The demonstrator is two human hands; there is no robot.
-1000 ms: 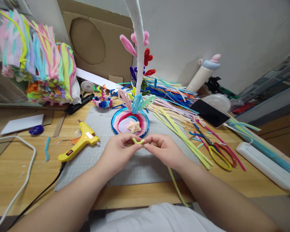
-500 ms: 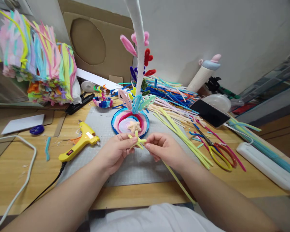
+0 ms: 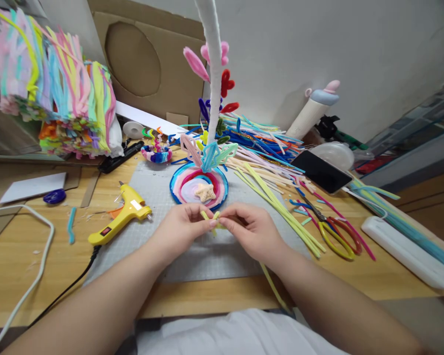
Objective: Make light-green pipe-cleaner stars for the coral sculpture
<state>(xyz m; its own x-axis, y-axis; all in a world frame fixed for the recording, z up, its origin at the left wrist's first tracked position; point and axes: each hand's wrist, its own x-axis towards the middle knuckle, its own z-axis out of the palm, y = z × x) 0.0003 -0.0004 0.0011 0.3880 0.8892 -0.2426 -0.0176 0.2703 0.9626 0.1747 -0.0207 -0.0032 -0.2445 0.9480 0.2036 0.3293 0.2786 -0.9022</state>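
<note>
Between my fingertips is a small bent yellow pipe cleaner (image 3: 215, 217), mostly covered by the fingers. My left hand (image 3: 183, 227) pinches its left side, and my right hand (image 3: 249, 229) pinches the right side. Just beyond the hands stands a round base (image 3: 175, 185) coiled in blue, pink and red, with a cream starfish shape (image 3: 205, 192) on it. A white wrapped stem (image 3: 215, 74) rises behind, bearing fuzzy flowers and petals. A loose yellow pipe cleaner (image 3: 274, 288) hangs over the table edge below my right wrist.
A yellow glue gun (image 3: 124, 217) lies to the left on the grey cutting mat (image 3: 148, 197). On the right are yellow pipe cleaners (image 3: 281, 212), scissors (image 3: 335, 229), a phone (image 3: 320, 172) and a white power strip (image 3: 407, 251). Pipe cleaner bundles (image 3: 59, 88) stand at the back left.
My hands have drawn closer together, and the yellow piece between them has turned, with less of it showing. My right hand has shifted slightly.
</note>
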